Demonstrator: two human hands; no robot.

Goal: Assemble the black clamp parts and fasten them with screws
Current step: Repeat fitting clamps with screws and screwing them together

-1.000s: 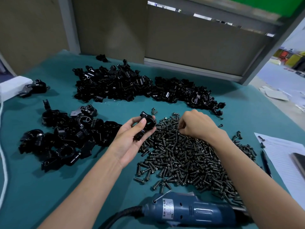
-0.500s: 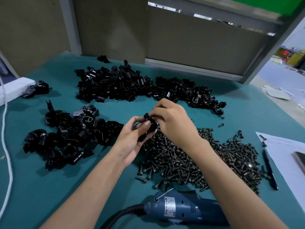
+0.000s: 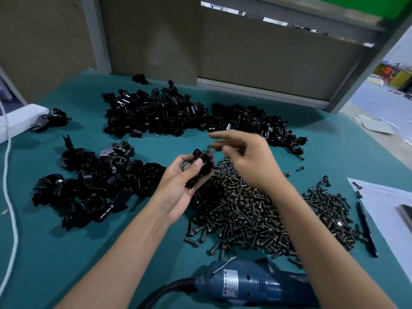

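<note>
Left hand (image 3: 176,188) is up over the teal table (image 3: 55,241), palm turned toward the camera, thumb laid across the front of a black clamp (image 3: 201,167) and the fingers curled round its back, so that's a firm grip. It is held just above the near edge of the big screw pile (image 3: 256,210). A small screw (image 3: 209,149) looks to be sticking out of the clamp's top. The right hand (image 3: 249,159) hangs just beside it, blurred, its fingers (image 3: 223,136) stretched out and loosely apart; nothing shows between them, and I can't tell whether a fingertip touches that screw. Behind the hands runs the long heap of loose black clamp parts (image 3: 156,114), and to the left sits a heap of bigger clamps (image 3: 95,181). A blue electric screwdriver (image 3: 256,284) lies on the table at the near edge, between the forearms.
</note>
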